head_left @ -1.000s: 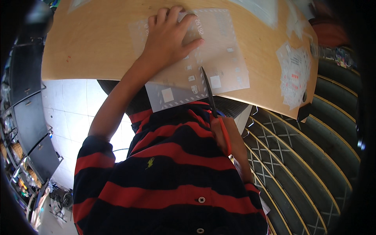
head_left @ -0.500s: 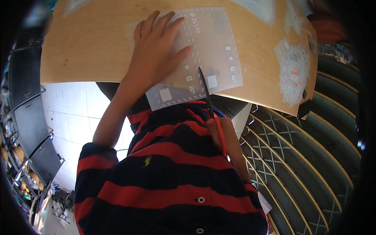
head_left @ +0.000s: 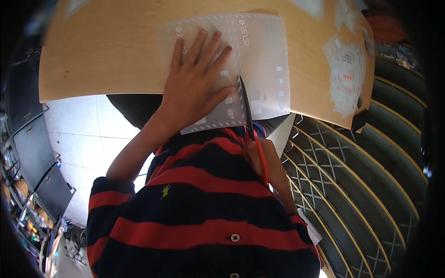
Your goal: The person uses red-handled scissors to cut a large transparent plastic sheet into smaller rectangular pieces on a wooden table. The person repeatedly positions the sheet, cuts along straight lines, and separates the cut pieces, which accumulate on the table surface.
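A translucent plastic sheet [head_left: 266, 53] printed with white striped borders and small icons lies on the table, its near edge hanging over the front. My left hand [head_left: 194, 88] rests flat on the sheet's left part, fingers spread, holding nothing. In my right hand [head_left: 252, 155], at the table's near edge, is a pair of scissors [head_left: 247, 104] with red handles and dark blades. The blades point away from me along the striped band that divides the sheet's left and right panels. They look nearly closed. How far the sheet is cut I cannot tell.
On the wooden table [head_left: 106, 51], a pile of small printed clear plastic pieces [head_left: 345, 78] lies at the right. More clear plastic [head_left: 308, 7] is at the far edge. Dark racks with yellow edges [head_left: 352, 185] stand right of the table; black cabinets [head_left: 30, 139] stand at the left.
The sheet has shifted slightly right and toward me. My left hand has come nearer and now lies flat on it. The scissors have barely moved, their tip slightly farther away.
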